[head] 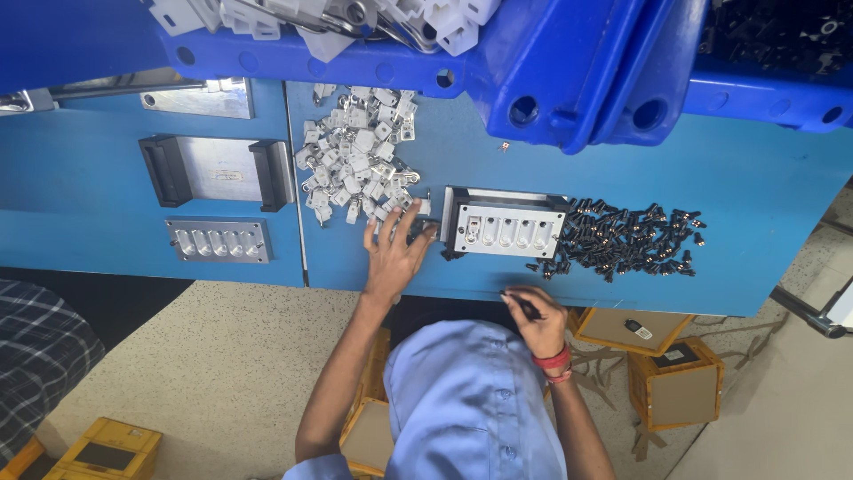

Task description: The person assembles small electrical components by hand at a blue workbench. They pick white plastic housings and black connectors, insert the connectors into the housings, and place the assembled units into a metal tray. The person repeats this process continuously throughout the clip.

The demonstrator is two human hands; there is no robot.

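Beside the near edge of the heap of small white plastic clips with metal tabs point(355, 156), the left hand point(394, 253) lies fingers spread on the blue worktable point(764, 187), fingertips touching the nearest clips and closed on none. The right hand point(538, 318) sits at the table's front edge, pinched on a thin dark pin-like piece point(526, 307).

Between the hands stands the silver metal fixture block with a row of slots point(506, 227); the scatter of small black parts point(626, 240) lies just right of it. A sweep of the left hand could likely push clips off the front edge, which is close. The pinched piece hangs past that edge, so a slip would drop it to the floor. Blue plastic bins point(569, 71) overhang the rear, limiting lift room there; bare table lies to the far right.
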